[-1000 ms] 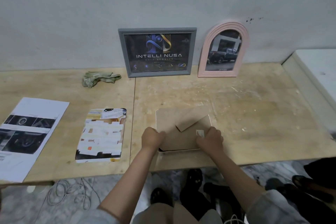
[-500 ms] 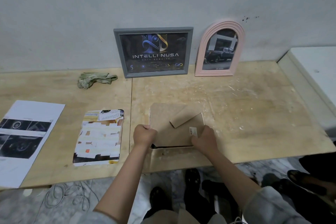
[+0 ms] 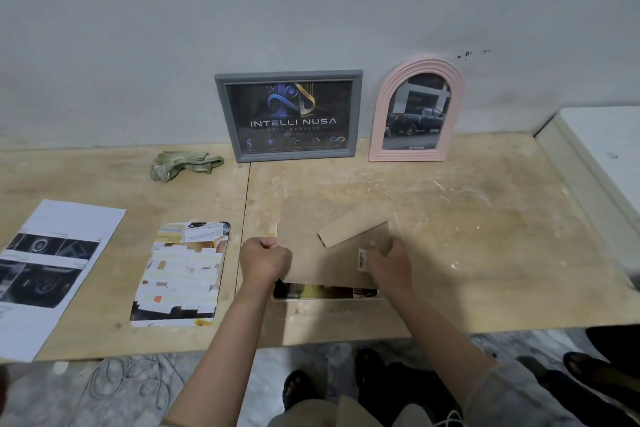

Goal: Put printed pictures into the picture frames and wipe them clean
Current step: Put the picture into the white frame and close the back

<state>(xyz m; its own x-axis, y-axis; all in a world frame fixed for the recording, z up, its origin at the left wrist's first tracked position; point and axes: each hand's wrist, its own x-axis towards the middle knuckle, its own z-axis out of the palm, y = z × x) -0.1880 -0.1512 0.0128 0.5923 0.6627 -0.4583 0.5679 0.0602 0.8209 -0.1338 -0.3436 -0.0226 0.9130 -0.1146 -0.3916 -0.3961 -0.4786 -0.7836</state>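
Both sets of fingers are on the brown backing board [image 3: 311, 236] of a picture frame that lies face down near the front edge of the worktop [image 3: 485, 236]. My left hand [image 3: 265, 262] is balled tight, fingers curled round the board's left edge. My right hand [image 3: 389, 265] has its fingers bent over the board's right part, next to a small white label; how firmly they pinch it I cannot tell. The board is plain tan fibreboard, and its fold-out stand [image 3: 353, 234] lies slanted across it just beyond my right fingers. Below both wrists the board's near edge sits off the frame's pale rim [image 3: 325, 298], and a strip of a dark and yellow printed picture [image 3: 322, 291] shows in that gap.

Well beyond my fingers, against the wall, a grey rectangular frame [image 3: 289, 116] stands upright with a dark "INTELLI NUSA" print in it, and just right of it a pink arched frame [image 3: 415, 111] holds a photo of a dark pickup truck. Beyond my left fingers and further left lies a crumpled greenish cloth [image 3: 183, 165]. Just left of my left fingers lies a loose colour print [image 3: 181, 276] with rounded corners, and further left a white sheet [image 3: 52, 270] with dark photos.
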